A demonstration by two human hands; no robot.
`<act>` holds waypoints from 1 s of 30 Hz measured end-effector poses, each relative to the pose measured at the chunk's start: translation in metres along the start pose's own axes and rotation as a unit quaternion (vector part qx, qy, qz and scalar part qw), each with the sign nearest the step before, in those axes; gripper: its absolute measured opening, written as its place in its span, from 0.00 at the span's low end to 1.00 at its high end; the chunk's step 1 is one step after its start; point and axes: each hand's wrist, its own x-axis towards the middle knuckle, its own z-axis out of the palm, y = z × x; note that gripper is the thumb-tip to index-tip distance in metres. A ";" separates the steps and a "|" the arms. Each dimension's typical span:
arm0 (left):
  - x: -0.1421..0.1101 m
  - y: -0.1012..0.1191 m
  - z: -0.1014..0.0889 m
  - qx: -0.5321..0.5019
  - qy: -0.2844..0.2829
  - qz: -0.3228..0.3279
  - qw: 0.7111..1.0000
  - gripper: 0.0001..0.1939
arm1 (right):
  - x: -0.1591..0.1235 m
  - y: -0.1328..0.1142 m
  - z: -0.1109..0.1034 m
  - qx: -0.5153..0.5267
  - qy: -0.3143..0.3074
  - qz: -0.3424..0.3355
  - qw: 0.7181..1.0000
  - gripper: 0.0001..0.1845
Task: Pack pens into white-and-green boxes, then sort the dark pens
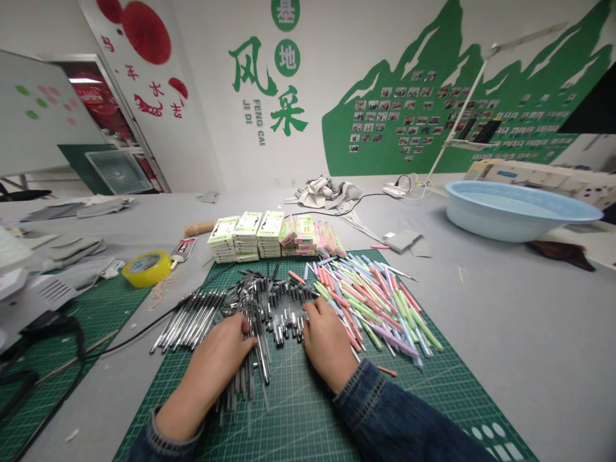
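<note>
My left hand [225,353] is closed over part of a pile of clear pen barrels [262,353], thumb and fingers pressed around some of them. Black caps [262,285] lie among more clear pieces just beyond it. My right hand [328,342] has its fingers curled down at the right side of these clear and black pieces; what its fingertips hold is hidden. Left of my left hand, clear pens [192,319] lie side by side in a slanted row. Against the right hand's far side spreads a heap of coloured pens [375,301] in pink, green, blue and purple.
Everything lies on a green cutting mat [298,423]. Behind it stand stacked small boxes [248,234]. Yellow tape [147,268], a glue tube [183,250] and a black cable [144,330] are at left. A blue basin [514,218] and crumpled cloth [327,192] stand farther back.
</note>
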 end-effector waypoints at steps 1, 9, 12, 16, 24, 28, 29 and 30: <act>0.001 -0.001 0.001 0.005 0.002 0.000 1.000 0.06 | 0.000 0.000 0.001 -0.002 0.000 -0.001 1.000 0.09; 0.003 0.002 0.008 0.018 0.046 0.009 0.999 0.09 | 0.000 -0.004 0.003 -0.021 -0.007 0.002 1.000 0.10; 0.008 0.000 0.008 -0.018 0.035 0.006 0.999 0.09 | 0.000 -0.005 0.002 -0.017 -0.010 0.009 1.000 0.12; 0.015 -0.006 0.007 -0.082 0.029 -0.006 0.996 0.09 | 0.000 -0.005 0.002 -0.012 0.000 0.019 1.000 0.15; 0.017 -0.004 0.008 -0.091 0.040 -0.012 0.995 0.13 | 0.001 -0.005 -0.005 0.025 0.024 0.056 0.998 0.17; 0.018 -0.006 0.005 -0.154 0.024 -0.027 0.987 0.13 | 0.003 -0.001 -0.005 0.154 0.063 0.110 0.980 0.17; 0.018 -0.007 0.003 -0.190 0.015 -0.036 0.981 0.15 | 0.004 0.000 -0.004 0.206 0.057 0.131 0.968 0.16; 0.018 -0.009 0.001 -0.240 0.004 -0.043 0.970 0.16 | 0.005 0.000 -0.003 0.268 0.038 0.155 0.950 0.15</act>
